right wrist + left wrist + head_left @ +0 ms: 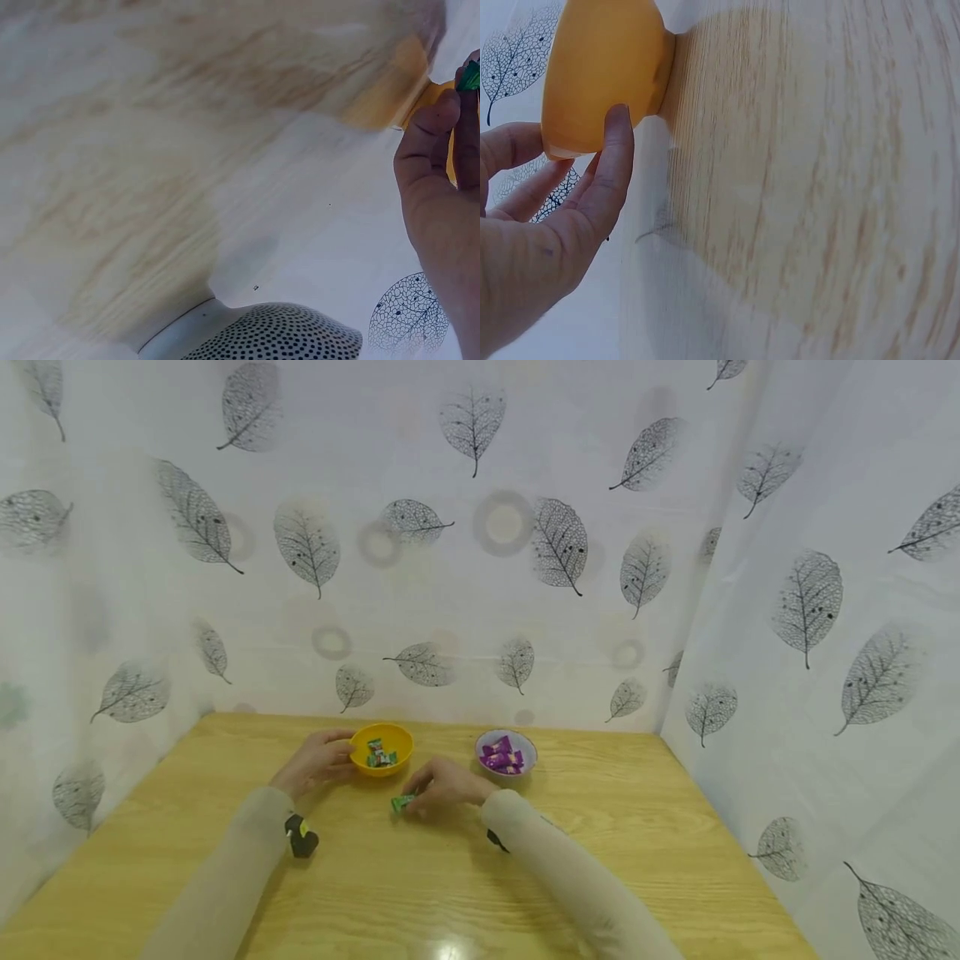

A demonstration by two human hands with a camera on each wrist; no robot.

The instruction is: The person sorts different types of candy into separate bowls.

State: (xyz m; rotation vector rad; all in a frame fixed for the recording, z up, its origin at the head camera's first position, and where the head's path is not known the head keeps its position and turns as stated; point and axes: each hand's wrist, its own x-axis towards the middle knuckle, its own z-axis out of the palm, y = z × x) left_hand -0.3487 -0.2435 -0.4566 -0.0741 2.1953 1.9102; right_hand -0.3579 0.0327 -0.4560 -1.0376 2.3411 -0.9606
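Note:
In the head view a yellow bowl (382, 727) stands on the table with several green-wrapped candies (381, 755) inside. My left hand (321, 763) is at the bowl's left side. The left wrist view shows this hand's thumb and fingers (613, 161) pinching the rim of the bowl (604, 71). My right hand (446, 783) pinches a green-wrapped candy (402, 802) between thumb and fingers, just in front of the yellow bowl and above the table. In the right wrist view only a bit of that candy (469, 76) shows at the fingertips.
A pale bowl (534, 758) holding several purple-wrapped candies (501, 757) stands to the right, behind my right wrist. Its outside is dark-dotted in the right wrist view. The wooden table (390, 893) ends at a leaf-patterned curtain (465, 610) at the back and sides.

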